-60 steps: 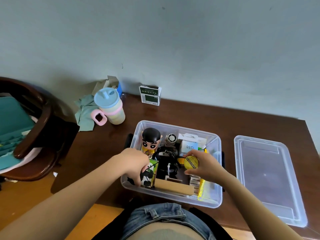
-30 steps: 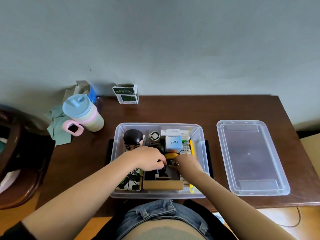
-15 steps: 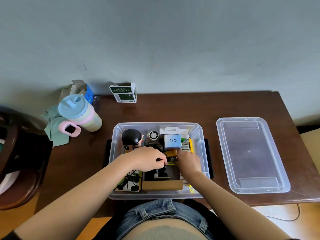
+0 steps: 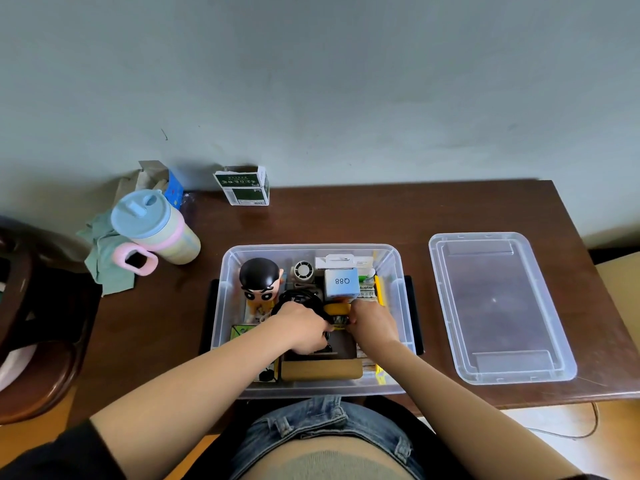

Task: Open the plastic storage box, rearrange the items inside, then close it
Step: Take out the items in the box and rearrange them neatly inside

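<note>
The clear plastic storage box (image 4: pixel 225 289) stands open on the brown table, its clear lid (image 4: pixel 498 306) lying flat to the right. Inside are a cartoon figurine (image 4: pixel 260 282), a small round fan (image 4: pixel 303 270), a pale blue Q88 box (image 4: pixel 341 282), a coiled black cable (image 4: pixel 294 297), a yellow round tin (image 4: pixel 336 309), a yellow pen (image 4: pixel 378 289) and a brown case (image 4: pixel 321 370). My left hand (image 4: pixel 301 329) is curled on the black cable in the box's middle. My right hand (image 4: pixel 372 323) pinches the yellow tin beside it.
A pastel cup (image 4: pixel 152 230) with a pink handle lies at the table's back left on a green cloth (image 4: pixel 107 261). A green-and-white carton (image 4: pixel 242 185) stands against the wall. A dark wooden chair (image 4: pixel 34 323) is at the left.
The view has swung right and levelled. My right hand has lowered the yellow tin into the box's middle, and my left hand has moved from the green carton to the black cable.
</note>
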